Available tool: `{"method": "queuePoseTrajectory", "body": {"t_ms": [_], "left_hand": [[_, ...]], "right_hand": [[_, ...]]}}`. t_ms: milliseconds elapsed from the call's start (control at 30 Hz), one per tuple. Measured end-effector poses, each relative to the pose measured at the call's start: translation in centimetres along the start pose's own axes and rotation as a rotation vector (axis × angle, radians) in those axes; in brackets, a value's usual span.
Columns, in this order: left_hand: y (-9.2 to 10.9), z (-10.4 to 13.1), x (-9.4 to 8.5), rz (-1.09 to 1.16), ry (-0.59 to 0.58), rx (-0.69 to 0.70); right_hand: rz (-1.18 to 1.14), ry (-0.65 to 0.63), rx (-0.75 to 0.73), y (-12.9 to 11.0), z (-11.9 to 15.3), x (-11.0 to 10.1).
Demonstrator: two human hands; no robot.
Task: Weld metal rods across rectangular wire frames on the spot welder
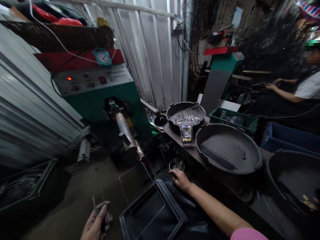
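My left hand (96,222) is closed on one corner of a rectangular wire frame (120,178), a thin frame with cross wires. The frame's far end reaches to the metal arms of a spot-welding-like machine (130,140). A stack of similar wire frames (183,218) lies below it on a dark surface, close to my lap. Beyond the stack, my right hand (182,180) has its fingers pinched together. Something thin and dark shows at its fingertips, too dim to name. Just past that hand is a small round metal bowl (176,164).
Right of me, a bench carries a pan of wire pieces (186,115), a phone (186,133) on a stand, a pan with dark rods (228,146) and another pan (297,176). A green crate (27,200) stands at left. A co-worker (306,85) sits at far right.
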State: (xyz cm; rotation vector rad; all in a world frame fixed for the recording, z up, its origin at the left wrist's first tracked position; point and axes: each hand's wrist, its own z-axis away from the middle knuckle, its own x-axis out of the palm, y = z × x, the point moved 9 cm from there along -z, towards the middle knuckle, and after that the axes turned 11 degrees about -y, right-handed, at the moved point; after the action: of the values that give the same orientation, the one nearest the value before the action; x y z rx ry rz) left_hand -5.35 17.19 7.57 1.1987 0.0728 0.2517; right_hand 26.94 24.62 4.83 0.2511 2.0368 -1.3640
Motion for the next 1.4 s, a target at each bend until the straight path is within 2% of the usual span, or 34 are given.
{"method": "queuePoseTrajectory", "body": {"t_ms": [100,167,267,333,467,633,833,1100,1400], "left_hand": [[0.0,-0.2,0.3,-0.024,-0.021,-0.010],[0.1,-0.3,0.7,-0.026,-0.028,-0.017],[0.3,-0.6,1.6,-0.003,-0.037,-0.006],[0.6,-0.6,2.1,0.011,-0.045,0.008],[0.9,-0.6,2.2,0.007,-0.059,0.030],[1.0,-0.5,2.3,-0.007,-0.075,0.068],[1.4,-0.5,3.2,0.021,-0.127,0.102],[1.5,-0.6,3.1,0.036,-0.127,0.095],[1.1,-1.3,3.2,0.031,-0.152,0.105]], "right_hand": [[0.005,-0.078,-0.128,-4.4,-1.1,-2.0],[0.002,-0.187,-0.227,-8.0,-1.3,-2.5],[0.029,-0.399,-0.354,-12.4,-0.3,-1.4],[0.085,-0.520,-0.370,-13.7,0.7,0.1],[0.268,-0.659,-0.303,-13.5,1.9,2.6],[0.429,-0.747,-0.270,-13.3,2.2,3.9],[0.479,-0.754,-0.204,-13.4,1.8,4.0],[0.357,-0.791,-0.194,-14.0,1.4,3.9],[0.383,-0.797,-0.160,-13.8,1.0,3.6]]}}
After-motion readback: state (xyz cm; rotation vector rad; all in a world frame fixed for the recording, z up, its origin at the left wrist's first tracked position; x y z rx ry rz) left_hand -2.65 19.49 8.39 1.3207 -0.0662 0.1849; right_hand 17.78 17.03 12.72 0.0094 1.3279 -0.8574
